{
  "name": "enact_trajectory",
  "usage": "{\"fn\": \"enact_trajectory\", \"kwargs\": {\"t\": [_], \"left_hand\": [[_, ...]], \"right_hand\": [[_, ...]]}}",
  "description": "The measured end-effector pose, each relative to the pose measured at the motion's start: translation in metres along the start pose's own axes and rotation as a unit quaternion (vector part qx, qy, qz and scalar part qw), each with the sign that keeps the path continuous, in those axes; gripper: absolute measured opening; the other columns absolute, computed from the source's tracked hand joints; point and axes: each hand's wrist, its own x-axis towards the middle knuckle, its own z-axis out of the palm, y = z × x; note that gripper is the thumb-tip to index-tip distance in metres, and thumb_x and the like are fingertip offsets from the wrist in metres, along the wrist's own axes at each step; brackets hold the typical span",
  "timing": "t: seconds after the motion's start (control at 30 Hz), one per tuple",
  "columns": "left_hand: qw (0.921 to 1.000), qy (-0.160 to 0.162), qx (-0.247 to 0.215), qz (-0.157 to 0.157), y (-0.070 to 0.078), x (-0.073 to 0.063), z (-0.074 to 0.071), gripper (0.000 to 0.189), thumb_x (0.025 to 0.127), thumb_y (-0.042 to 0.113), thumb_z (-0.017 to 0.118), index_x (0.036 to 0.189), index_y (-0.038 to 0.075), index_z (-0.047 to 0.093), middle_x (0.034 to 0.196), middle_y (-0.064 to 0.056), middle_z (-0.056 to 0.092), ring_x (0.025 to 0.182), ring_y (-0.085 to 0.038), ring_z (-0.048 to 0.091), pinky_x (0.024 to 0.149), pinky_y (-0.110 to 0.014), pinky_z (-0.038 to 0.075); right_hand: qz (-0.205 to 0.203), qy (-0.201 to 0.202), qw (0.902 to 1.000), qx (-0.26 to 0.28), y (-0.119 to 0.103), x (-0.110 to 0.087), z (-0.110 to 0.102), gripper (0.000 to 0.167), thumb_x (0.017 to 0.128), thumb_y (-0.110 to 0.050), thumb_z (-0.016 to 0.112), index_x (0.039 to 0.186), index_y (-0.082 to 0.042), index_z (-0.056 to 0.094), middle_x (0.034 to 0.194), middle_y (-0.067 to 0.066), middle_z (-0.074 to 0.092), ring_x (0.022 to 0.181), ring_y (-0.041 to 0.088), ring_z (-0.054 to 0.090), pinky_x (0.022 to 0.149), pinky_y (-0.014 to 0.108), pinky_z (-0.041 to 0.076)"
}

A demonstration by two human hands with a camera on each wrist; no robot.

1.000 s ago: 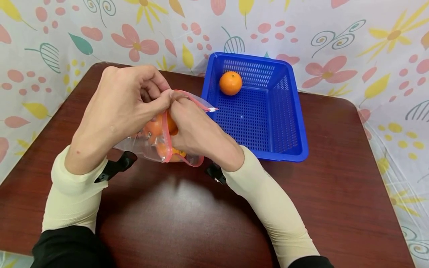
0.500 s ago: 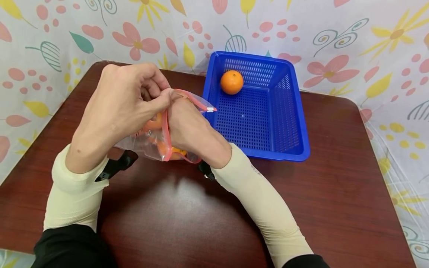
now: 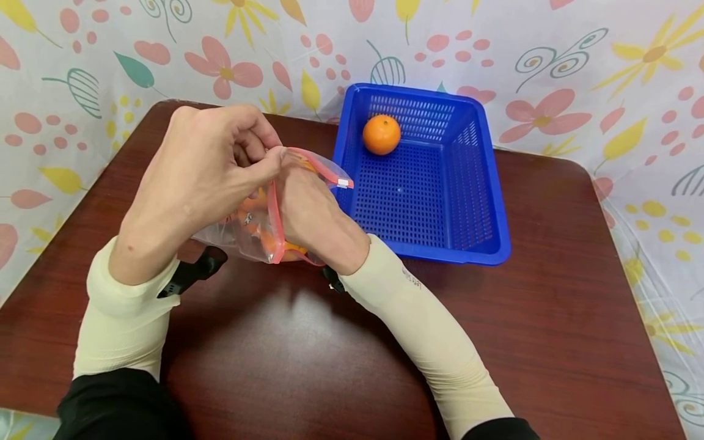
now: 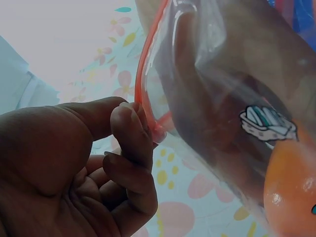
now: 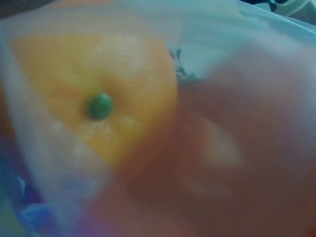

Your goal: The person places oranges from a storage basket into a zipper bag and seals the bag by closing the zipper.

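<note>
My left hand (image 3: 189,174) pinches the pink zip edge of a clear zip bag (image 3: 239,238) between thumb and fingertips, keeping its mouth spread. In the left wrist view, the fingertips grip the pink strip (image 4: 140,74) at its corner. Several oranges (image 4: 291,192) sit inside the bag. My right hand (image 3: 313,211) reaches through the mouth into the bag, its fingers hidden from the head view. The right wrist view is blurred by the plastic; an orange with a green stem end (image 5: 133,69) lies beside the fingers, and whether they hold anything is unclear.
To the right of the bag stands a blue plastic basket (image 3: 467,250) with one orange (image 3: 382,134) in its far left corner. Both are on a dark brown wooden table (image 3: 555,293). Behind the table hangs a flower-printed curtain (image 3: 473,55).
My right hand has pushed deeper into the bag, moving left, and its forearm has followed. The left hand keeps its pinch on the bag's edge. The basket and its orange look unmoved.
</note>
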Motion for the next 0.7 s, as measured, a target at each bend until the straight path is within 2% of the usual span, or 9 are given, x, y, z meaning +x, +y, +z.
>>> {"fn": "enact_trajectory", "kwargs": {"t": [0.1, 0.27, 0.43, 0.6, 0.7], "left_hand": [[1.0, 0.0, 0.002, 0.001, -0.0003, -0.0002, 0.0, 0.012, 0.098, 0.021, 0.072, 0.088, 0.015, 0.073, 0.07, 0.011, 0.07, 0.057, 0.004, 0.059, 0.056, -0.02, 0.042], [1.0, 0.0, 0.0, 0.001, -0.0006, -0.0003, -0.0001, 0.01, 0.097, 0.019, 0.071, 0.089, 0.014, 0.073, 0.069, 0.011, 0.07, 0.057, 0.004, 0.058, 0.057, -0.021, 0.042], [1.0, -0.002, 0.0, -0.002, -0.0001, -0.0002, 0.0001, 0.01, 0.097, 0.019, 0.07, 0.089, 0.014, 0.073, 0.069, 0.011, 0.069, 0.056, 0.004, 0.059, 0.057, -0.02, 0.043], [1.0, 0.003, 0.007, -0.002, -0.0008, -0.0003, -0.0001, 0.01, 0.097, 0.018, 0.07, 0.089, 0.014, 0.073, 0.069, 0.01, 0.069, 0.054, 0.002, 0.057, 0.055, -0.02, 0.042], [0.9999, 0.005, 0.011, -0.003, -0.0017, -0.0003, 0.0, 0.01, 0.097, 0.018, 0.07, 0.088, 0.014, 0.073, 0.068, 0.01, 0.069, 0.054, 0.001, 0.056, 0.054, -0.021, 0.041]], "right_hand": [[0.007, 0.006, 1.0, -0.003, 0.0005, 0.0, 0.0016, 0.024, 0.094, -0.021, 0.075, 0.109, -0.005, 0.065, 0.088, 0.001, 0.063, 0.086, 0.013, 0.061, 0.077, 0.02, 0.047], [0.021, 0.008, 0.9992, -0.034, 0.0011, -0.0002, 0.002, 0.026, 0.095, -0.021, 0.074, 0.108, -0.001, 0.063, 0.078, 0.002, 0.056, 0.075, 0.015, 0.06, 0.07, 0.024, 0.046], [0.017, 0.026, 0.9977, -0.06, 0.0007, 0.0022, 0.0034, 0.024, 0.097, -0.025, 0.073, 0.106, -0.004, 0.067, 0.078, 0.001, 0.058, 0.08, 0.014, 0.061, 0.073, 0.023, 0.046], [0.048, 0.04, 0.991, -0.118, -0.0023, 0.004, 0.0049, 0.014, 0.101, -0.018, 0.065, 0.094, -0.005, 0.065, 0.071, -0.002, 0.05, 0.07, 0.015, 0.063, 0.06, 0.023, 0.04], [0.059, 0.039, 0.9883, -0.135, -0.0035, 0.0041, 0.0055, 0.013, 0.102, -0.011, 0.059, 0.092, -0.005, 0.063, 0.068, -0.002, 0.047, 0.066, 0.016, 0.065, 0.056, 0.022, 0.038]]}}
